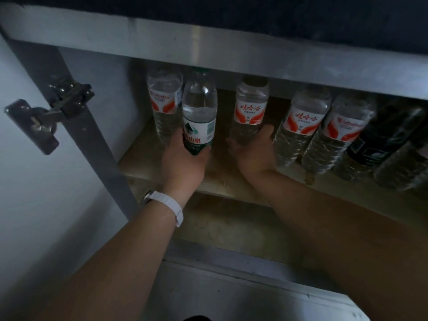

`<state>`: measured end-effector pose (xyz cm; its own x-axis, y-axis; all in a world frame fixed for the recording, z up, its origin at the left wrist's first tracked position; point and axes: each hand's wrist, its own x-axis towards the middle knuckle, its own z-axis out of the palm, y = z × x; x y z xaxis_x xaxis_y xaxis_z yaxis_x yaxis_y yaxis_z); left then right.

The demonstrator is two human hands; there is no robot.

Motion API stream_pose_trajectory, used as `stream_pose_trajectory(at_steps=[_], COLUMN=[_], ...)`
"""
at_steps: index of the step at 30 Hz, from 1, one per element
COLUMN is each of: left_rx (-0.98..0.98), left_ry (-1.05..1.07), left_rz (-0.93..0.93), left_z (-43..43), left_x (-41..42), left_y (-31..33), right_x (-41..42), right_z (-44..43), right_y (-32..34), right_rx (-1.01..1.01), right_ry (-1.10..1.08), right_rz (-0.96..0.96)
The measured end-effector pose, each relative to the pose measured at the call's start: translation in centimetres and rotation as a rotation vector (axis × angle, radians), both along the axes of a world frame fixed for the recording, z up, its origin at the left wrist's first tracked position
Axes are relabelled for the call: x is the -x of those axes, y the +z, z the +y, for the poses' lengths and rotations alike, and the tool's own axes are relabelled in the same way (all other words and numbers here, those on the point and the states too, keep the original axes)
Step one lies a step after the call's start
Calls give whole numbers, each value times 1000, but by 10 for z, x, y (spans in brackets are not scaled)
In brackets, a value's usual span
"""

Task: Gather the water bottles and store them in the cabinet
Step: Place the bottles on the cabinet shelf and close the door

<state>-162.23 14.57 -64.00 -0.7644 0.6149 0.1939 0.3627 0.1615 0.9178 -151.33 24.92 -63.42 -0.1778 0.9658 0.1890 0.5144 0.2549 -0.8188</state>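
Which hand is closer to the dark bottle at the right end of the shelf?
Right. The right hand grips a red-label bottle to the left of the dark bottle; the left hand grips the green-label bottle, even farther left.

Gap between green-label bottle [199, 117] and middle bottle [251, 110]

The water bottles [251, 112] are clear, glossy plastic with ribbed lower walls and shiny film labels [247, 112]. The shelf [217, 172] looks like matt, scuffed, stained board; the cabinet frame [208, 49] is dull brushed metal and the hinge [58, 105] dark metal.
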Motion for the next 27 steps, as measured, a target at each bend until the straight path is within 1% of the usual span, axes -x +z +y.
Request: stream_pose_trajectory(at_steps=[7,15,19,22,25,27], left_rx=[-23,-34,-29,18,58,86], left_ry=[34,51,30,5,-23,-48], left_rz=[25,18,-2,-12,-44,-9], left_z=[33,48,45,37,23,12], left_x=[-3,-1,-3,-2,-4,-8], left_y=[1,-3,-2,0,-1,-3], right_x=[1,2,3,0,-4,-7], right_z=[1,-1,-2,-1,-2,-4], right_y=[-1,-2,-2,1,3,4], right_rx=[-13,-17,-10,27,42,53], right_ry=[-26,-76,-53,-6,20,45], right_rz=[-33,-24,-1,31,-2,-20])
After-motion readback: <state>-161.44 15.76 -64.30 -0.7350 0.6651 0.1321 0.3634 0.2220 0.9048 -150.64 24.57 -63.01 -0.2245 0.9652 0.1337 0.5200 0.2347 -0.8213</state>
